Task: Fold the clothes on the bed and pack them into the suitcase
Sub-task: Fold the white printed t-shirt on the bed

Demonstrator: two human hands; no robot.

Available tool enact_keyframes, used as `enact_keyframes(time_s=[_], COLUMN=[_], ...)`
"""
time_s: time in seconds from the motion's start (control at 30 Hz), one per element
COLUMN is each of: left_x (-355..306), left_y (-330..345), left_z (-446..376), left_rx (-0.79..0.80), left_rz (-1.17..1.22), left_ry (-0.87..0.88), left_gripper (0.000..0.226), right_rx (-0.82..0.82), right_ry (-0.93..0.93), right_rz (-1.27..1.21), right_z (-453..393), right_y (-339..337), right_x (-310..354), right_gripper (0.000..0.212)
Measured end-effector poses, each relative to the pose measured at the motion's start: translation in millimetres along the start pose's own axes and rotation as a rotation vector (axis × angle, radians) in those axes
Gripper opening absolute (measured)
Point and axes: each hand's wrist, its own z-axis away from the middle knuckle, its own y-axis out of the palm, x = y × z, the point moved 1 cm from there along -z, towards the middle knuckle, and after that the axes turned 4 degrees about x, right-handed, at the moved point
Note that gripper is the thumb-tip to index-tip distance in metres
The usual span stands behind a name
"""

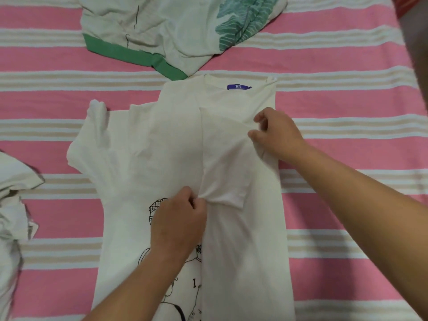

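While the left hand (178,218) pinches the T-shirt (129,172) sleeve, the right hand (278,133) grips its fold.

Cream T-shirt (176,144): lies flat on the bed, neckline toward the far side, purple neck label (239,87) visible inside the collar. Black line-drawn print (171,274) on the front, partly covered. Right side panel is folded inward over the body, forming a straight vertical edge down the middle; its short sleeve is turned back on top of that panel. Left sleeve remains spread outward, slightly rumpled.

Second garment (162,31): cream with green hem band and green leaf print, crumpled, unfolded, just beyond the T-shirt's collar.

Third pale garment (14,205): bunched at the left edge, unfolded.
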Motion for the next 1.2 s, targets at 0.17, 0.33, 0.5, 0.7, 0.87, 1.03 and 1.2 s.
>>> enact_keyframes(time_s=[0.17,0.33,0.5,0.7,0.87,1.03,1.2], left_x=[-25,-2,-2,1,31,86,110], left_y=[29,68,72,61,-18,-128,-134], left_z=[-10,-26,-14,-7,-14,-126,-160], left_rx=[-0.116,0.087,0.121,0.219,-0.007,-0.348,-0.123], left_rz=[-0.41,-0.518,-0.505,-0.457,-0.238,-0.116,-0.054], left_ry=[0.672,0.52,0.452,0.487,0.586,-0.252,-0.326], left_gripper=[0.054,0.078,0.075,0.075,0.057,0.078,0.059], right_rx=[-0.334,0.063,-0.045,0.128,-0.021,-0.142,-0.106], right_ry=[-0.554,-0.394,-0.378,-0.506,-0.375,-0.291,-0.208], right_rz=[0.291,0.611,0.558,0.649,0.531,0.464,0.507], right_z=[25,7,-2,-32,-31,4,0], right_y=[26,51,42,79,79,94,110], right_x=[14,-17,24,64,80,80,62], right_gripper=[0.045,0.071,0.068,0.068,0.067,0.074,0.076])
